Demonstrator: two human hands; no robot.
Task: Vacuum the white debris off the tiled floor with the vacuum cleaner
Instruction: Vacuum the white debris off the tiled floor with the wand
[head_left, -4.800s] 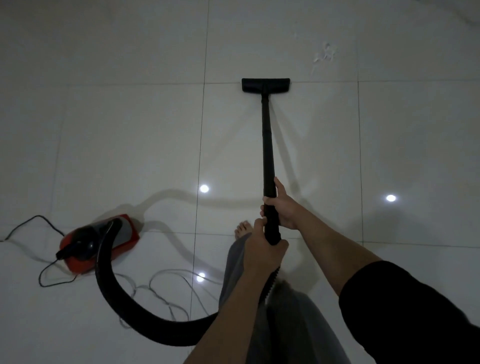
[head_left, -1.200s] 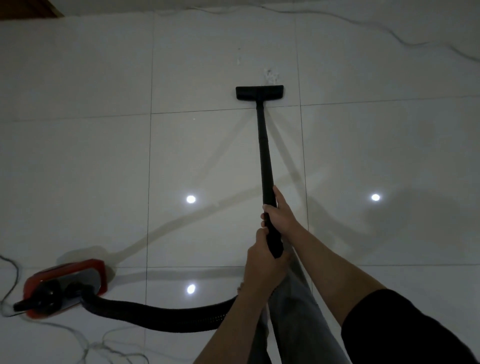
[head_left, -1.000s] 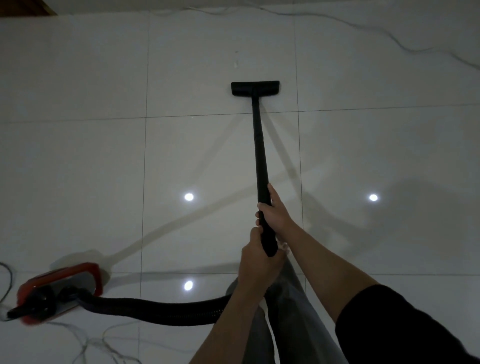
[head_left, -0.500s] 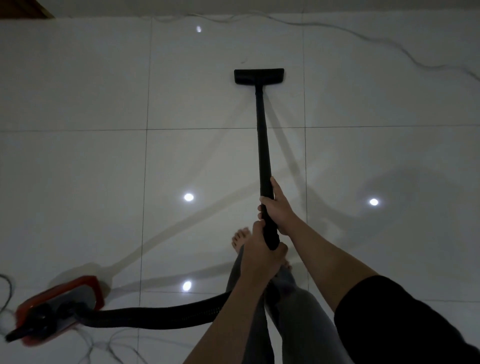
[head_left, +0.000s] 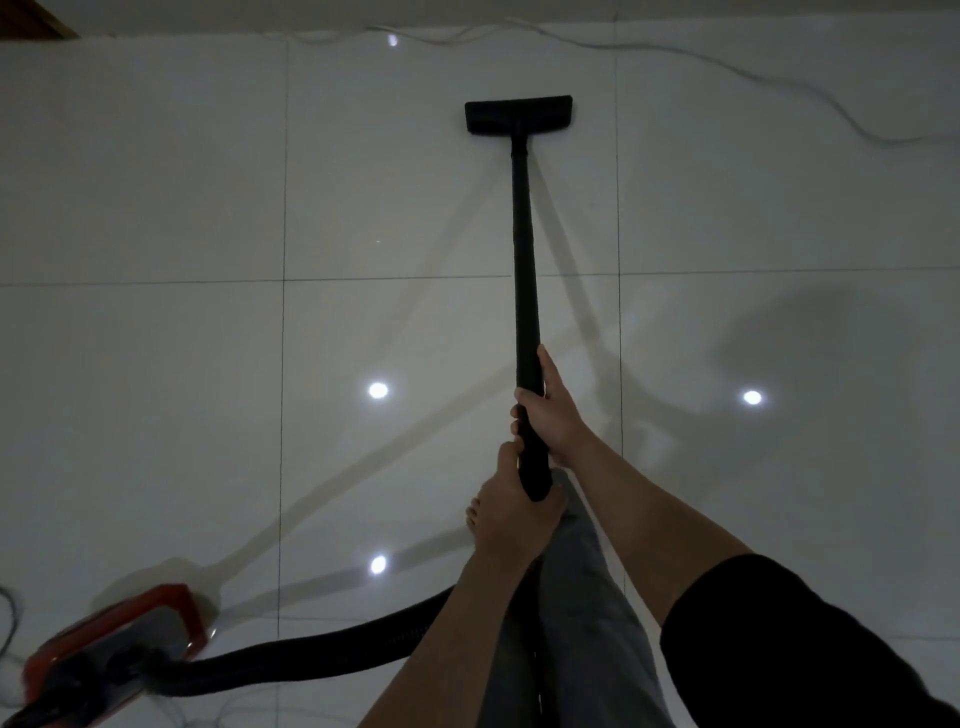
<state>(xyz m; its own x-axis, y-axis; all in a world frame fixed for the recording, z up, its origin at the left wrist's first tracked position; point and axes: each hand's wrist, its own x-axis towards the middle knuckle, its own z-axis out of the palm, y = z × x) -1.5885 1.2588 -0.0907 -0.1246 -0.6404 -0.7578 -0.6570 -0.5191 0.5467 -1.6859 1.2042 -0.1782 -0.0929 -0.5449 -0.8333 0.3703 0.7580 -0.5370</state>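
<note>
Advanced: floor head (head_left: 518, 114), past where debris lay; your left hand (head_left: 519, 519) and right hand (head_left: 550, 415) gripped the wand (head_left: 523, 270).

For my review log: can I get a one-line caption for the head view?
Both hands, left hand below right hand, grip the black wand, floor head on glossy tiles, red canister behind.

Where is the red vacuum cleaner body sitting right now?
In the head view the red vacuum body sits on the tiled floor at the bottom left corner, its black hose running right toward the person's legs.
</note>
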